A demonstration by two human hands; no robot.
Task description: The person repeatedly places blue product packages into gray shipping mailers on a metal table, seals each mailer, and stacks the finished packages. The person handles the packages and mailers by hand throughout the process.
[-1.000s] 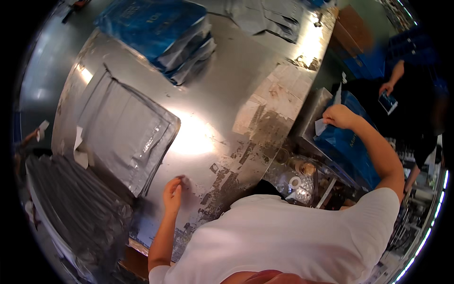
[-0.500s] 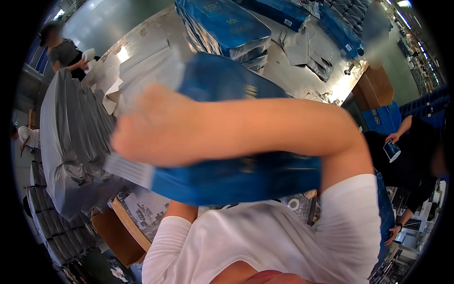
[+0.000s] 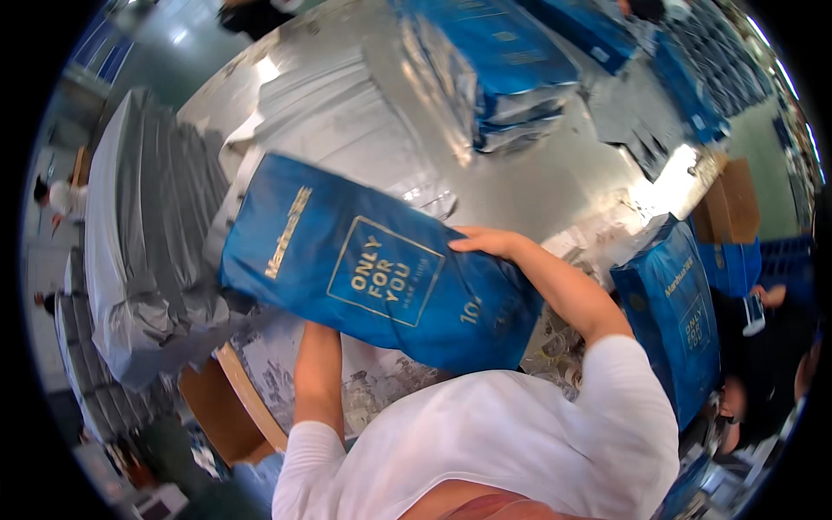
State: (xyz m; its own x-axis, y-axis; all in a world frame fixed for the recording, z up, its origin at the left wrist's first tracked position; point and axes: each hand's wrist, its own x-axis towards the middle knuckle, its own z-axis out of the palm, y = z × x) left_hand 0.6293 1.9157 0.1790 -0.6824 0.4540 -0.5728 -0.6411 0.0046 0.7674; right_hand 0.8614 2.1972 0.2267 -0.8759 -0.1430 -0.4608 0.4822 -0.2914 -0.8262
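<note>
A large blue plastic pack (image 3: 373, 269) with gold lettering and a framed print lies tilted in front of my chest, over the metal table. My right hand (image 3: 481, 241) grips its far edge near the right end, fingertips resting on the upper face. From below, my left forearm (image 3: 318, 373) reaches under the near side of the pack, and my left hand is hidden behind it. Left of the pack, grey plastic sleeves (image 3: 156, 234) stand in a bulky bundle. Flat grey sheets (image 3: 338, 113) lie just beyond it.
Stacked blue packs (image 3: 490, 52) sit at the far side of the table (image 3: 485, 186). Another blue pack (image 3: 672, 312) stands at my right, next to a person in black (image 3: 771, 373). An open cardboard box (image 3: 227, 412) is at lower left; another carton (image 3: 726, 204) is at right.
My right hand has moved from the pack's left end to its far right edge, uncovering the printed face. My left forearm reaches further forward. The whole view has shifted.
</note>
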